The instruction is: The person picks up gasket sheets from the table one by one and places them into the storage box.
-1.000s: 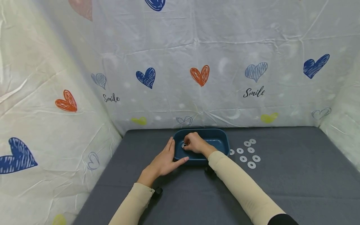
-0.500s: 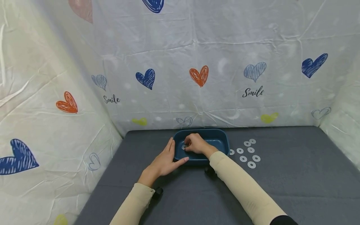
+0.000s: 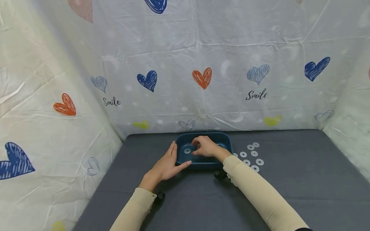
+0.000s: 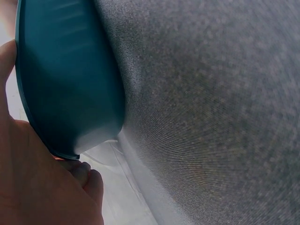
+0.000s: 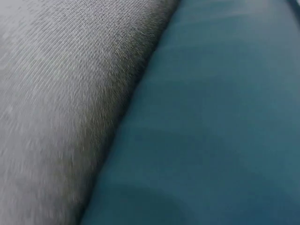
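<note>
A blue-green rectangular tray stands at the back of the table. My left hand braces its near left corner, straight fingers along the left end and thumb at the front rim. The left wrist view has the thumb against the rim of the tray and the fingers past its end. A pale flat washer lies inside on the tray's floor, at the left. Just right of it, over the tray, my right hand has loosely bent fingers, thumb and forefinger apart with nothing seen between them. The right wrist view shows only tray wall and cloth.
Several more washers lie scattered on the grey cloth-covered table right of the tray; the right forearm partly covers some. A white curtain printed with hearts hangs right behind the table's back edge and along the sides.
My right hand has let go of the washer, leaving it on the tray floor, and drawn back to the right. The left hand keeps its place at the tray's corner.
</note>
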A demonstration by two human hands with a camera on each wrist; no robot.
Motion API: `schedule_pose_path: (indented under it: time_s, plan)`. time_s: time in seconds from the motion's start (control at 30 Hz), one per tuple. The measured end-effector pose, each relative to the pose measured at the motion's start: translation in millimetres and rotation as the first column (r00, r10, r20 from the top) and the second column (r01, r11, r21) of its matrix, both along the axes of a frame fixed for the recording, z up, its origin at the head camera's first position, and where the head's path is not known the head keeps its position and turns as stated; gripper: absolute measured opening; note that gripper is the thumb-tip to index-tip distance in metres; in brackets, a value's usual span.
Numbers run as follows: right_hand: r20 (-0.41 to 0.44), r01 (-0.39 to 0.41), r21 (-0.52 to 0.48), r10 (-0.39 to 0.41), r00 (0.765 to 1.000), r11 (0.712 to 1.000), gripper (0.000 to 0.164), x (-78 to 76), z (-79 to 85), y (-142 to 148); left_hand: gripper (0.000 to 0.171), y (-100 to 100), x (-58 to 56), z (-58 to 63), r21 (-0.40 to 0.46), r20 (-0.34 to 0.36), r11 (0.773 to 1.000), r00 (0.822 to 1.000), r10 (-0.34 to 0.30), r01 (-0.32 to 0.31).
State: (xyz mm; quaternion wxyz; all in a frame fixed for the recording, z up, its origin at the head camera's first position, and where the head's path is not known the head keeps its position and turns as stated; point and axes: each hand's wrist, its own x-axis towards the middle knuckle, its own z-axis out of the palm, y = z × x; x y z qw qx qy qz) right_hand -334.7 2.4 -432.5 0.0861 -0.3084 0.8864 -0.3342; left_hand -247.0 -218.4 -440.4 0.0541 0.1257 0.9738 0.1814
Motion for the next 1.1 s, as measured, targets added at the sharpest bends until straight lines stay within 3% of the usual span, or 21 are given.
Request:
schedule_pose_path:
  time_s: [0.63, 1.1]
  plan:
    - [-0.018, -0.042, -0.018, 0.041, 0.999, 0.999, 0.050, 22.2, 20.8, 43, 0.120, 1, -4.6, 0.1, -0.013, 0.004, 1.000, 1.000, 0.000, 0.001]
    - [-0.111, -0.076, -0.050, 0.070, 0.991, 0.996, 0.046, 36.5, 31.8, 77, 0.121, 3, -3.9, 3.0, -0.008, 0.024, 1.000, 1.000, 0.008, -0.008]
